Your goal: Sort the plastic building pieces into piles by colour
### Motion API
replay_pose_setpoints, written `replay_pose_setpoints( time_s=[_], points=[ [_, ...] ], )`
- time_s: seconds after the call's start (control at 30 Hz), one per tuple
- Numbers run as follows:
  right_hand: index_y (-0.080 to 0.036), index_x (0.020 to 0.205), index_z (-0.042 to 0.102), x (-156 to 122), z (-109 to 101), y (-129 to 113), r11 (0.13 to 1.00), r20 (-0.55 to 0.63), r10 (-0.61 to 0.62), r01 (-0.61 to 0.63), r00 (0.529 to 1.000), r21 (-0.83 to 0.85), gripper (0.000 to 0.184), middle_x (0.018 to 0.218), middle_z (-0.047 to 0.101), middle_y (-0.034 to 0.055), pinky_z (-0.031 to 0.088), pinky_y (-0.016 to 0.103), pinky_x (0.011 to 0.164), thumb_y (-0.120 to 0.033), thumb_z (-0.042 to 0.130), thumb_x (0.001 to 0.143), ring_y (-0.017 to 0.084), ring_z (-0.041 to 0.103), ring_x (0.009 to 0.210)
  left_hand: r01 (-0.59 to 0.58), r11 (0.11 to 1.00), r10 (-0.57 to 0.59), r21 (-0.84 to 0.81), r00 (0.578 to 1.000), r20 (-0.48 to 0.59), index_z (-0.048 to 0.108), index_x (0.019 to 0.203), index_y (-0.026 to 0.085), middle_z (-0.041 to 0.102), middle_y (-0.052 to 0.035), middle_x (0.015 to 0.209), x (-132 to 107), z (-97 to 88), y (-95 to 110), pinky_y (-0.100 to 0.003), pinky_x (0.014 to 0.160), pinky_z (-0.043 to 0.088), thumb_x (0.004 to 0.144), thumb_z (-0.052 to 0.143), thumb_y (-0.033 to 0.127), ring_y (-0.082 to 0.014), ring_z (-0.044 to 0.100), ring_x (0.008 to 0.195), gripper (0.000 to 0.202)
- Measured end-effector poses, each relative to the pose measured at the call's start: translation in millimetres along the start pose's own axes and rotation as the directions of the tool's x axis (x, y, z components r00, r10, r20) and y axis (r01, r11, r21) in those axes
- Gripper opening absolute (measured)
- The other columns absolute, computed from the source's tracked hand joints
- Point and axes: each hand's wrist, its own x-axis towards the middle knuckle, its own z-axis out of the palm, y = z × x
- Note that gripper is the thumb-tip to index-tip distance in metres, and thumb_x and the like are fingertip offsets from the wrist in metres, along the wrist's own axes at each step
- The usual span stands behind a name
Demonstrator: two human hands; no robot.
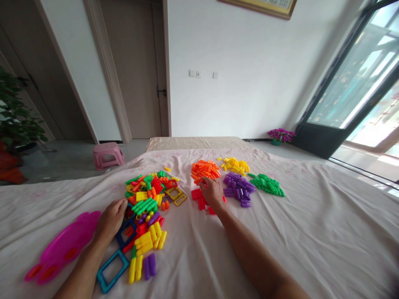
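Observation:
A mixed heap of plastic tube pieces [146, 203] in many colours lies on the bed's pale sheet [311, 232]. My left hand [112, 218] rests at the heap's left edge, fingers curled over a dark blue square frame [126, 232]. My right hand [212, 192] reaches forward, fingers bent down on the red pieces [198, 198] just below the orange pile [205, 169]. Sorted piles lie beyond: yellow [235, 165], purple [238, 187], green [267, 185].
A magenta plastic tray [64, 247] lies at the left. A teal square frame [112, 270] lies near my left forearm. A pink stool [108, 154] and a potted plant [15, 120] stand on the floor beyond the bed. A glass door [358, 91] is at the right.

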Motion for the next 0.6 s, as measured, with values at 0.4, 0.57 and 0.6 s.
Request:
replay_pose_setpoints(
  time_s=[0.4, 0.57, 0.6],
  points=[
    [-0.027, 0.108, 0.071, -0.1, 13.4, 3.0, 0.986, -0.057, 0.008, 0.002, 0.998, 0.169, 0.026, 0.102, 0.074, 0.0016, 0.045, 0.029, 0.084, -0.028, 0.054, 0.089, 0.019, 0.065, 0.094, -0.007, 1.000, 0.007, 0.001, 1.000, -0.010, 0.066, 0.102, 0.019, 0.072, -0.0095, 0.113, 1.1, 1.9, -2.3, -0.028, 0.090, 0.047, 0.091, 0.032, 0.048, -0.0218, 0.065, 0.107, 0.046],
    [-0.026, 0.099, 0.073, -6.5, 16.8, -7.5, 0.956, -0.070, -0.141, 0.154, 0.988, 0.251, 0.020, 0.094, 0.074, 0.0003, 0.046, 0.028, 0.083, -0.025, 0.056, 0.088, 0.018, 0.064, 0.088, -0.009, 1.000, 0.009, 0.005, 1.000, -0.014, 0.066, 0.102, 0.019, 0.072, -0.0091, 0.113, 0.5, 1.3, -1.5, -0.028, 0.090, 0.048, 0.090, 0.032, 0.048, -0.0215, 0.066, 0.106, 0.046],
    [-0.026, 0.097, 0.073, -8.5, 16.9, -10.1, 0.947, -0.066, -0.182, 0.193, 0.981, 0.258, 0.018, 0.094, 0.074, 0.0002, 0.045, 0.029, 0.084, -0.024, 0.057, 0.088, 0.018, 0.064, 0.088, -0.008, 1.000, 0.008, 0.007, 1.000, -0.014, 0.066, 0.102, 0.019, 0.072, -0.0091, 0.113, 0.4, 1.0, -1.2, -0.028, 0.089, 0.048, 0.090, 0.032, 0.048, -0.0217, 0.066, 0.106, 0.046]
  ],
)
